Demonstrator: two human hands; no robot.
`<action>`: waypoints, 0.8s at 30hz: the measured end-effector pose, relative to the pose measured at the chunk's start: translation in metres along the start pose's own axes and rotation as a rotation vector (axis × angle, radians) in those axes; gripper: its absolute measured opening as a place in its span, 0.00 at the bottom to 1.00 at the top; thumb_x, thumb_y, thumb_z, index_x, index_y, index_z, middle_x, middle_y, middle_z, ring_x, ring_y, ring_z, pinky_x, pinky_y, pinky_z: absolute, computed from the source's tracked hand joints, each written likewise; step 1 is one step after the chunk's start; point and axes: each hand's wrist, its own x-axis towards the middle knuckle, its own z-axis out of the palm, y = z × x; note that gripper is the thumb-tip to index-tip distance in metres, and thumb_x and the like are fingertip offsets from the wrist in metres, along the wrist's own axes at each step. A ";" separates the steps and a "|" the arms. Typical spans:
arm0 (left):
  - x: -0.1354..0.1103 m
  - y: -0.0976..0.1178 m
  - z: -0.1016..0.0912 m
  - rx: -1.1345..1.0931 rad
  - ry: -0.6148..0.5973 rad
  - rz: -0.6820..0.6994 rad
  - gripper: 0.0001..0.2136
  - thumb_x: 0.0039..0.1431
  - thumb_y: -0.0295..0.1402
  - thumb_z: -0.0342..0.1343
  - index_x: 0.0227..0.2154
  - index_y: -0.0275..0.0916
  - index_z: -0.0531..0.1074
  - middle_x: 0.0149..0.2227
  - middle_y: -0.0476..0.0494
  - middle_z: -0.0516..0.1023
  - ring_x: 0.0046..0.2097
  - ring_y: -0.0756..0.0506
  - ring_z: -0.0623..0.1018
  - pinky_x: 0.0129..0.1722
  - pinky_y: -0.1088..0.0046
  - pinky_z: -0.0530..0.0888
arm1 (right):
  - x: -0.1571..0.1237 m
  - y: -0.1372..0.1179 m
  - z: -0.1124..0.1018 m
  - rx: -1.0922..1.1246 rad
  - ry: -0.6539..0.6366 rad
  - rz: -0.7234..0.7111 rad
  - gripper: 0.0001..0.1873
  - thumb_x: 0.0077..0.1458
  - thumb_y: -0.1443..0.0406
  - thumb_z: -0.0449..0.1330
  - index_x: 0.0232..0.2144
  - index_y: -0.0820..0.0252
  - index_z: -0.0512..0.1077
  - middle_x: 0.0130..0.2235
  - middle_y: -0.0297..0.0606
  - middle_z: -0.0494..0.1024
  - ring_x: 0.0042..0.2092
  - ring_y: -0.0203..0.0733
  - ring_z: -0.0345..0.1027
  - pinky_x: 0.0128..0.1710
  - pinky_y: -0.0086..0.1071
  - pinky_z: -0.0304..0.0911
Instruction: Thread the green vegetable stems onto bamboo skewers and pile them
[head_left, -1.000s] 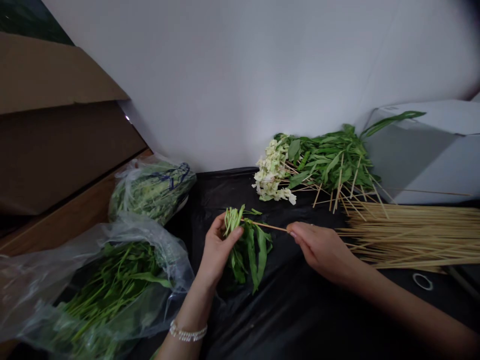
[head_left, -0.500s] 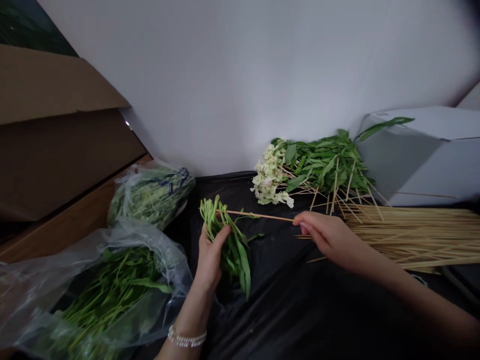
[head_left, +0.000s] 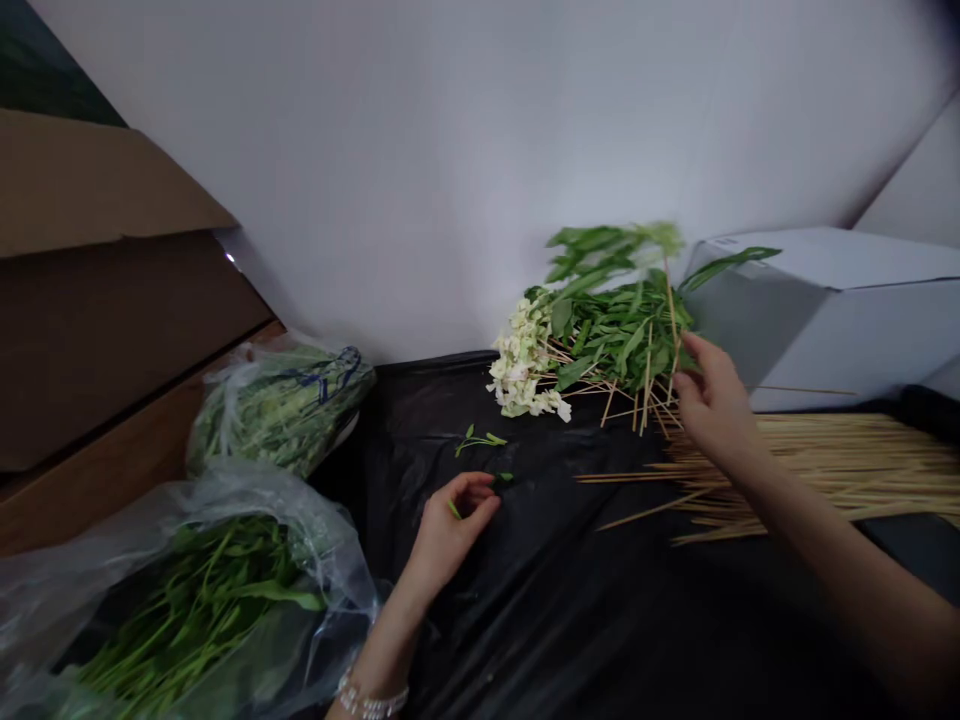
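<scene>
In my right hand (head_left: 712,395), fingers closed, is the lower part of a thin bamboo skewer (head_left: 671,300). A blurred bunch of leafy greens (head_left: 600,250) is threaded on its top, above a pile of skewered greens (head_left: 630,330). My left hand (head_left: 454,525) is low over the black plastic sheet (head_left: 555,580), its fingers curled. A short bit of green stem (head_left: 454,509) shows between thumb and fingers. Just past the fingertips lies a small leaf scrap (head_left: 505,477), and farther off a loose green sprig (head_left: 484,440).
Pale cabbage-like pieces (head_left: 517,370) on skewers lie left of the pile. Bare bamboo skewers (head_left: 840,470) are heaped at right, by a white box (head_left: 885,320) and a dark phone-like slab (head_left: 915,550). Plastic bags of greens (head_left: 202,610) and a cardboard box (head_left: 112,330) stand left.
The bunch has left my left hand and is now on the skewer, which my right hand has carried up and right to the pile. My left hand has dropped toward scraps on the sheet.
</scene>
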 end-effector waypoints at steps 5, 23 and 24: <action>0.000 0.006 -0.003 -0.060 0.136 0.040 0.18 0.54 0.48 0.60 0.37 0.38 0.80 0.32 0.41 0.82 0.36 0.44 0.79 0.38 0.71 0.73 | -0.006 -0.016 0.001 -0.123 -0.077 -0.118 0.17 0.60 0.66 0.52 0.50 0.59 0.71 0.58 0.51 0.67 0.61 0.55 0.58 0.60 0.55 0.55; -0.019 0.068 0.005 -0.024 0.001 0.054 0.14 0.59 0.40 0.57 0.45 0.38 0.75 0.36 0.42 0.82 0.39 0.46 0.79 0.41 0.70 0.74 | -0.091 -0.062 0.049 -0.180 -0.813 -0.537 0.16 0.57 0.75 0.52 0.43 0.63 0.76 0.44 0.47 0.77 0.45 0.48 0.68 0.44 0.42 0.65; -0.019 0.064 0.006 0.122 -0.021 0.100 0.15 0.60 0.38 0.56 0.47 0.39 0.74 0.37 0.42 0.81 0.39 0.45 0.79 0.43 0.68 0.74 | -0.093 -0.059 0.052 -0.196 -0.814 -0.546 0.17 0.57 0.75 0.53 0.44 0.63 0.75 0.45 0.48 0.77 0.45 0.49 0.68 0.43 0.42 0.65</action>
